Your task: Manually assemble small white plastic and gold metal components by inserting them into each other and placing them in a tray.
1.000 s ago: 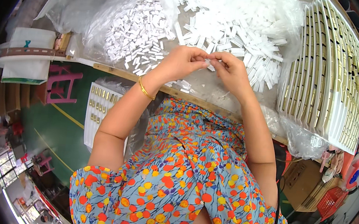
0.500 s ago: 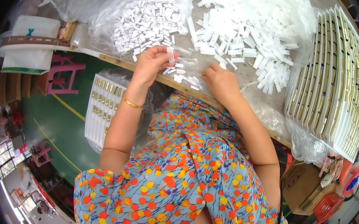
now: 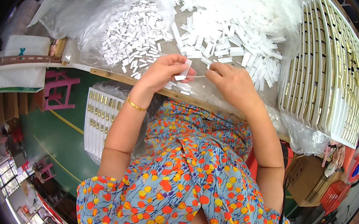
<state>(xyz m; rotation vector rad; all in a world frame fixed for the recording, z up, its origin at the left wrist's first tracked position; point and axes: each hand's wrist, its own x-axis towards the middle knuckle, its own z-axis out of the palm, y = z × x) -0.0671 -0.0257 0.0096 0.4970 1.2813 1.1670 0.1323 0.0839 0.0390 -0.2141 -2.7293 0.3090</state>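
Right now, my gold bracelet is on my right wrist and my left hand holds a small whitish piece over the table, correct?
Not quite: the head view shows the gold bracelet on your left wrist. The rest stands: your left hand holds a small whitish piece over the table.

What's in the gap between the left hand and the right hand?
In the head view, a thin pale strip spans the gap from the left hand to the right hand, with grey tabletop showing behind it.
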